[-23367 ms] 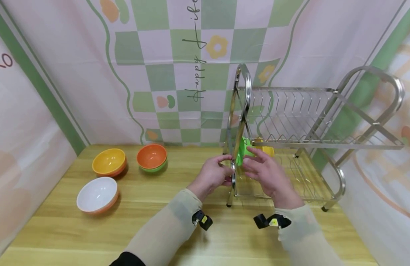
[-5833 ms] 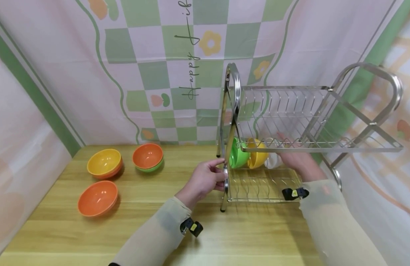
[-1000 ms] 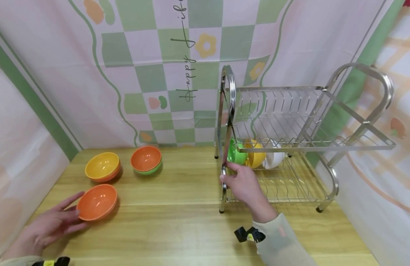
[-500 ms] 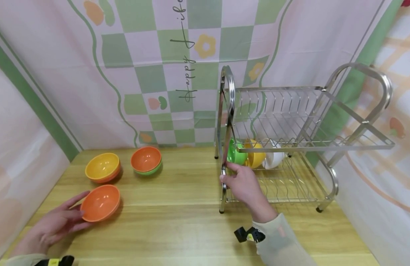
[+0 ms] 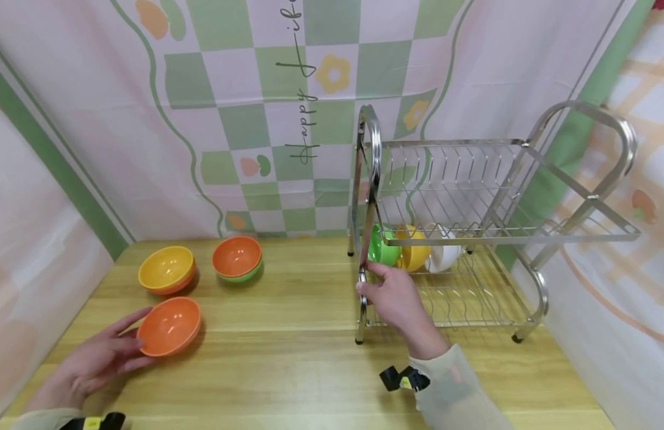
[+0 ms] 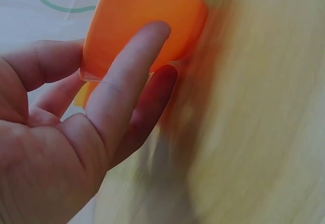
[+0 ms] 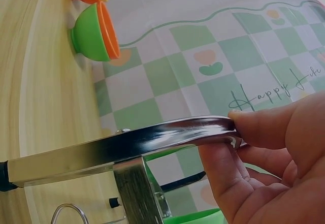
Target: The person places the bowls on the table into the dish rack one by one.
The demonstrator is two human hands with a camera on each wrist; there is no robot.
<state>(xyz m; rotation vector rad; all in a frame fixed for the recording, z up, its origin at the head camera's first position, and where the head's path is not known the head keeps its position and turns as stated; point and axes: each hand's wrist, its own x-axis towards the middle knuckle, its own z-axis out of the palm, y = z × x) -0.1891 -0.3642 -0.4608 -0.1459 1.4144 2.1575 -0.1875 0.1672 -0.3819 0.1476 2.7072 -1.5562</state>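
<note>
An orange bowl [image 5: 169, 326] sits low over the near left of the table. My left hand [image 5: 97, 358] holds it by its left rim, and in the left wrist view one finger lies along the bowl's outer wall [image 6: 144, 10]. Whether the bowl's base touches the table, I cannot tell. To the right stands a two-tier metal dish rack [image 5: 439, 242]. My right hand [image 5: 398, 301] pinches its left upright tube [image 7: 193, 130] between thumb and fingers. On the lower tier a green bowl [image 5: 383, 254], a yellow bowl [image 5: 415, 254] and a white bowl [image 5: 443, 254] stand tilted on edge, partly hidden by the upper tier.
A yellow bowl nested in an orange one [image 5: 167, 269] stands behind the held bowl. To its right is an orange bowl inside a green one [image 5: 237, 258]. A patterned curtain [image 5: 288, 131] hangs behind the wooden table [image 5: 288, 370].
Over the last second my left hand and the orange bowl have shifted slightly right; the right hand has stayed on the rack. Earlier, a white bowl left the left side for the rack.
</note>
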